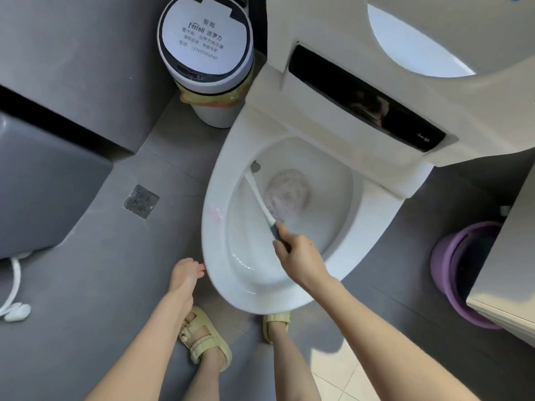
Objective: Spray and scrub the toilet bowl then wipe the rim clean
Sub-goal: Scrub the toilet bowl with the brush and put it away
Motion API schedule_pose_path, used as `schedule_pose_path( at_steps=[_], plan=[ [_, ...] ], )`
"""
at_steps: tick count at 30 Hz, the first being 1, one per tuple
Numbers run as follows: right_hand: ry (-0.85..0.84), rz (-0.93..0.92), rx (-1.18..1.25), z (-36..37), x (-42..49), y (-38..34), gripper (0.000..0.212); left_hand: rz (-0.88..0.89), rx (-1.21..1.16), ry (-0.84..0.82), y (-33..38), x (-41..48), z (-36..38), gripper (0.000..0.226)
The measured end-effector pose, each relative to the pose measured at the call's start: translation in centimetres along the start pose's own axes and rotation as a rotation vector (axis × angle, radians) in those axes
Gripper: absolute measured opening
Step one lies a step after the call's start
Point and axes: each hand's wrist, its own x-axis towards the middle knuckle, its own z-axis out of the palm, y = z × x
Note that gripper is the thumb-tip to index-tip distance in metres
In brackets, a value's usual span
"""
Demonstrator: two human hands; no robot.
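Observation:
The white toilet bowl (220, 238) stands open in the middle, its seat and lid (419, 33) raised at the top right. My right hand (299, 257) grips the dark handle of a toilet brush (260, 198); its white shaft reaches up-left across the bowl to a small grey head against the far left inner wall. Foamy pinkish water (286, 189) fills the bottom of the bowl. A faint pink smear lies on the left rim (214, 215). My left hand (186, 273) hangs with relaxed fingers just left of the bowl's front rim, holding nothing.
A white lidded trash bin (205, 62) with a yellow bag stands left of the toilet. A purple bucket (460, 276) sits at the right, beside a pale cabinet edge (503, 285). A floor drain (142, 201) is set in the grey tiles. My sandalled feet (208, 340) stand before the bowl.

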Motion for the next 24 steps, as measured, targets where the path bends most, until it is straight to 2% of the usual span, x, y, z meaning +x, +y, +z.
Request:
schedule_pose_path(
  at_steps=[3,7,9,10,11,13,15,17,19,21,24],
  plan=[
    [-0.009,-0.016,-0.057,1.1,-1.1,0.7,0.044,-0.007,0.011,0.002,0.2,-0.4,0.1,0.044],
    [-0.261,-0.118,-0.494,1.0,-10.4,4.4,0.053,0.014,0.052,0.0,0.6,-0.9,0.3,0.044],
    [-0.156,-0.197,-0.665,-0.5,-8.1,4.9,0.061,0.018,0.054,0.009,0.6,-0.9,0.5,0.044],
    [-0.139,-0.196,-0.638,-1.5,-5.6,4.0,0.057,0.022,0.044,0.014,0.5,-0.7,0.5,0.044],
    [-0.042,-0.218,-0.56,-1.9,-2.2,3.2,0.051,0.025,0.034,0.02,0.4,-0.6,0.6,0.044],
    [0.067,-0.142,-0.434,-2.2,2.8,1.6,0.043,0.034,0.034,0.043,0.1,-0.5,0.8,0.044],
    [0.133,-0.1,-0.354,-1.1,2.8,1.0,0.043,0.042,0.032,0.067,-0.2,-0.5,1.0,0.044],
    [0.023,-0.141,-0.428,1.0,-1.9,2.5,0.047,0.043,0.04,0.07,-0.5,-0.4,1.1,0.039],
    [-0.185,-0.193,-0.519,1.9,-7.9,4.2,0.053,0.047,0.06,0.054,-0.4,0.0,1.2,0.031],
    [-0.224,-0.218,-0.517,0.9,-8.1,4.5,0.054,0.082,0.073,0.069,-0.7,0.1,1.1,0.031],
    [0.05,-0.153,-0.441,-1.1,-0.1,1.6,0.039,0.13,0.085,0.079,-1.1,0.4,0.7,0.038]
  ],
)
